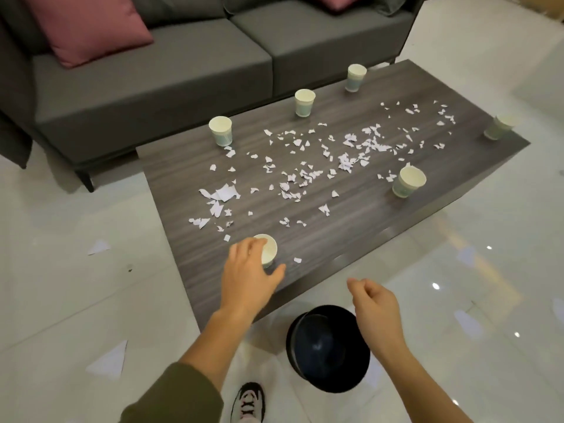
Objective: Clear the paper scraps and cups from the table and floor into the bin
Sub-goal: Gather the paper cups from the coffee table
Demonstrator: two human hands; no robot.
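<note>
A dark wooden table [351,233] carries many white paper scraps [305,175] and several paper cups. My left hand [248,274] curls round the nearest cup [270,247] at the table's front left, fingers on its left side and thumb by its base. Other cups stand along the far edge [220,130] [304,102] [355,77], and on the right [408,181] [500,126]. My right hand [377,306] hovers loosely curled and holds nothing, over the table's front edge. A black round bin [328,349] stands on the floor just below it.
Larger paper pieces lie on the tiled floor at left [99,247] [108,360]. A grey sofa [152,87] with pink cushions runs behind the table. My shoe [247,403] is beside the bin.
</note>
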